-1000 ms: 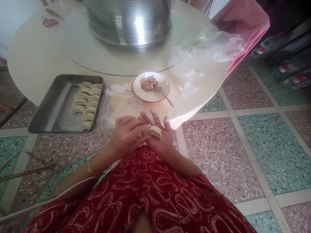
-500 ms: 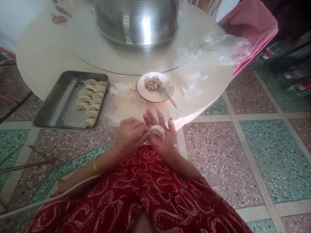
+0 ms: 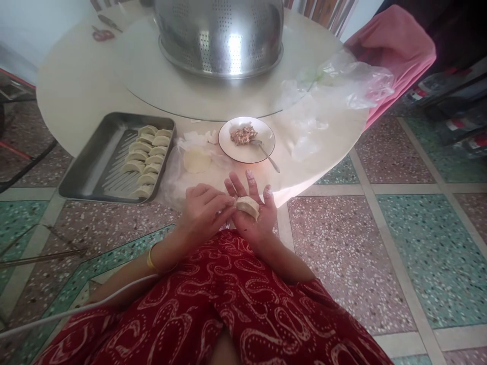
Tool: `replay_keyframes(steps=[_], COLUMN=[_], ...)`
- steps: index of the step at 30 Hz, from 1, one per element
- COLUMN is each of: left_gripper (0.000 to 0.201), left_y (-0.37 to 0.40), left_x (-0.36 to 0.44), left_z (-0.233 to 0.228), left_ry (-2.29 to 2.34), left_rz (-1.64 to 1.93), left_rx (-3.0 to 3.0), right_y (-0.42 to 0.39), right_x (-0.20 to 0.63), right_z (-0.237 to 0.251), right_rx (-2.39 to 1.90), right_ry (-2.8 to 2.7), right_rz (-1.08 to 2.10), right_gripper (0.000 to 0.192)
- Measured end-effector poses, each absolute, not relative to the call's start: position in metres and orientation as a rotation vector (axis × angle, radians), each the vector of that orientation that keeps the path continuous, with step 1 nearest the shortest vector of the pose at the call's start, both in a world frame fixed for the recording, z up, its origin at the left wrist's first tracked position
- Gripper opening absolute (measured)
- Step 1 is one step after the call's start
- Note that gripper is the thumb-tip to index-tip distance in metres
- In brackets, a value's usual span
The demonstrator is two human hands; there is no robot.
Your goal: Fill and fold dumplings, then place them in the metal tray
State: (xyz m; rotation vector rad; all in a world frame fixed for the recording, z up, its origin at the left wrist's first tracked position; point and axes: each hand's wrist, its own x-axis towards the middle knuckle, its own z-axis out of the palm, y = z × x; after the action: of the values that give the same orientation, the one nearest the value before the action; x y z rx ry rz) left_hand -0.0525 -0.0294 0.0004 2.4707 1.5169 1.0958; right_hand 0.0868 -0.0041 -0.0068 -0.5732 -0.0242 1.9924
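Note:
A folded, crescent-shaped dumpling (image 3: pixel 247 207) lies across the upturned palm of my right hand (image 3: pixel 254 223). Those fingers are spread, with white flour on the tips, and the palm bears the dumpling. From the left, my left hand (image 3: pixel 201 209) pinches the dumpling's near-left end between thumb and fingertips, its other fingers curled. Beyond the hands a round dough wrapper (image 3: pixel 197 160) rests on a clear plastic bag (image 3: pixel 173 178). Behind them a white dark-rimmed plate (image 3: pixel 227 150) holds minced filling (image 3: pixel 242 134) and a metal spoon (image 3: pixel 268 155).
A grey metal tray (image 3: pixel 88 165), with two rows of dumplings (image 3: pixel 139 155) on its right side, overhangs the table's left front edge. A large perforated steel colander (image 3: pixel 220 43) stands upside down on the glass turntable (image 3: pixel 140 76). Crumpled plastic bags (image 3: pixel 353 81) lie at right.
The view has shifted slightly, so the table, tray and plate appear a little lower and further right. Both hands keep nearly the same pose around the dumpling.

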Motion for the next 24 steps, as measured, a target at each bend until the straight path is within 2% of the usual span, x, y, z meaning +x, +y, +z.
replay_keyframes(steps=[6,13,17,20,24], left_gripper=[0.008,0.017,0.013,0.026,0.023], left_y=[-0.029,-0.03,-0.029,-0.025,-0.019], left_x=[-0.05,-0.051,-0.053,-0.053,-0.054], left_z=[-0.002,-0.003,0.0,0.003,0.004], left_ry=[1.479,1.516,1.539,1.372,1.105], left_rz=[1.124,1.0,0.974,0.952,0.852], left_rx=[2.482,2.444,2.446,2.584,2.711], right_y=[-0.004,-0.003,-0.003,-0.004,-0.006], right_x=[0.087,0.088,0.088,0.087,0.085], right_z=[-0.003,-0.001,-0.004,-0.004,-0.006], right_rx=[-0.593,-0.622,-0.613,-0.626,-0.632], right_ry=[0.01,0.014,-0.008,-0.024,-0.038], right_rz=[2.004,1.995,2.027,2.077,2.126], right_gripper=[0.048,0.049,0.048,0.05,0.052])
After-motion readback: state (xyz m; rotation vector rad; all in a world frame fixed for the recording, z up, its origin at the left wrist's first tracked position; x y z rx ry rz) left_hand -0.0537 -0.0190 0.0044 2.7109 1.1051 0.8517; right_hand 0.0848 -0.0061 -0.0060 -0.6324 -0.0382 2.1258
